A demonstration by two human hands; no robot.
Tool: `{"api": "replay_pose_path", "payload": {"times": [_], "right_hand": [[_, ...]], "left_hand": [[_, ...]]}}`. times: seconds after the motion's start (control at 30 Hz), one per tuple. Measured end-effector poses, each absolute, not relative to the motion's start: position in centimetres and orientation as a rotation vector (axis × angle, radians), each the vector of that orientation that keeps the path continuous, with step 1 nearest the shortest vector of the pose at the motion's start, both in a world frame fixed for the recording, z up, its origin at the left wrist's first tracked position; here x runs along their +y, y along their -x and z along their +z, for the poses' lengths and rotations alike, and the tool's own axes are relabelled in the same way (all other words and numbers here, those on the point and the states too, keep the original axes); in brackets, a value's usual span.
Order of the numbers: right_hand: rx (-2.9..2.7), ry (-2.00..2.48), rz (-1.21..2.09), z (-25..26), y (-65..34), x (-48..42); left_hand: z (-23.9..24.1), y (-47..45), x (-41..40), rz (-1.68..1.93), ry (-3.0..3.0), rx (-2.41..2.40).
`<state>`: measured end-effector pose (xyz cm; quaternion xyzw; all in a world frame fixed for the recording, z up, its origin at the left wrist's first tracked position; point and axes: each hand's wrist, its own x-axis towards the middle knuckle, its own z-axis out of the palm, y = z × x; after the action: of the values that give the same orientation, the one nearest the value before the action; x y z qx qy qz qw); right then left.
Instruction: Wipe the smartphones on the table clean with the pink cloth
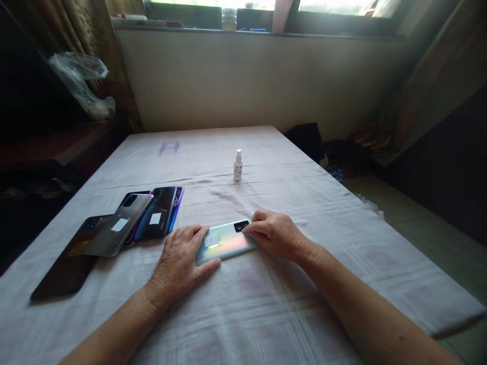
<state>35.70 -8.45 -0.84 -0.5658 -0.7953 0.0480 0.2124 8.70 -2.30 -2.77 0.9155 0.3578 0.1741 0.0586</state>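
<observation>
A pale, iridescent smartphone (232, 246) lies back up on the cloth, with a white label near its left end and a black camera block at its right end. My left hand (184, 253) grips its left end, thumb along the near edge and fingers at the far edge. At the other end, my right hand (277, 233) has its fingers bent and pressed together against the camera block. Whatever those fingers may hold is hidden. Beyond the phone, a small white bottle (238, 167) with a cap stands upright.
Left of my hands, several more phones overlap, among them a grey one (117, 228), a dark blue one (158, 218) and a dark brown one (68, 263). They rest on a bed-like surface with a pale checked cloth (251, 314). A wall (243, 81) rises behind.
</observation>
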Motion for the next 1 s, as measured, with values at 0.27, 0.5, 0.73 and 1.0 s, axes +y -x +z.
{"api": "replay_pose_path", "payload": {"times": [0.27, 0.5, 0.73, 1.0], "right_hand": [[-2.325, 1.319, 0.189, -1.0, -33.1, -8.8], [-2.352, 1.197, 0.387, -0.9, -35.2, -9.1], [-2.255, 1.271, 0.508, -0.8, -38.1, -8.4], [-2.183, 1.37, 0.506, -1.4, -38.9, -8.1]], "left_hand": [[-2.8, -8.6, -2.4, 0.53, -2.785, 1.075], [-3.1, -8.5, -2.3, 0.55, -2.777, 1.073], [-3.2, -8.6, -2.2, 0.557, -2.788, 1.067], [-2.8, -8.5, -2.1, 0.578, -2.849, 1.019]]}}
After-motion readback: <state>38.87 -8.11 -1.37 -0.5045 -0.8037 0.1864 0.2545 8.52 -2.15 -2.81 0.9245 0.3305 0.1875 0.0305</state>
